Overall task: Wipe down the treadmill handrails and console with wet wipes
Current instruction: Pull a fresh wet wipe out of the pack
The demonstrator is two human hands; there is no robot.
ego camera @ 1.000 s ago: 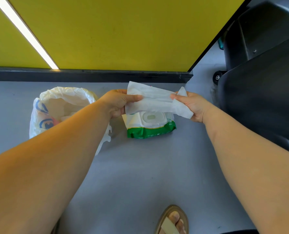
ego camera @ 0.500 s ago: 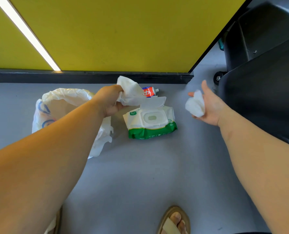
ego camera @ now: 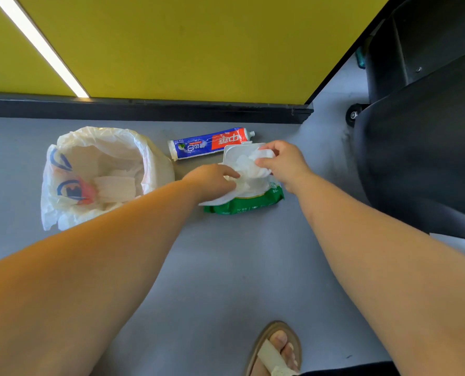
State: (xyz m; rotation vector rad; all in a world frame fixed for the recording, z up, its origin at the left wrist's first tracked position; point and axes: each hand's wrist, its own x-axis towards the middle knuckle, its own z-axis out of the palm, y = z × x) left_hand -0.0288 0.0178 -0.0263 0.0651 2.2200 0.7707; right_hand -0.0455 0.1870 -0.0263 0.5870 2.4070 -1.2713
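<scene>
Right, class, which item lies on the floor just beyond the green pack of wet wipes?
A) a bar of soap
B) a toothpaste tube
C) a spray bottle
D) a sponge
B: a blue and red toothpaste tube lies just beyond the wipes pack.

We see a crumpled white wet wipe (ego camera: 250,166) that looks like soft, thin, slightly sheer cloth. The green-and-white wipe pack (ego camera: 242,207) has a glossy soft plastic film skin and a smooth, rigid white plastic flip lid (ego camera: 232,153). The blue-and-red toothpaste tube (ego camera: 209,143) is shiny plastic. The thin translucent white plastic bag (ego camera: 103,141) is wrinkled and glossy. We find the grey floor (ego camera: 225,267) smooth and matt, the yellow wall panel (ego camera: 185,44) glossy, and the black treadmill housing (ego camera: 421,158) matt moulded plastic.
</scene>
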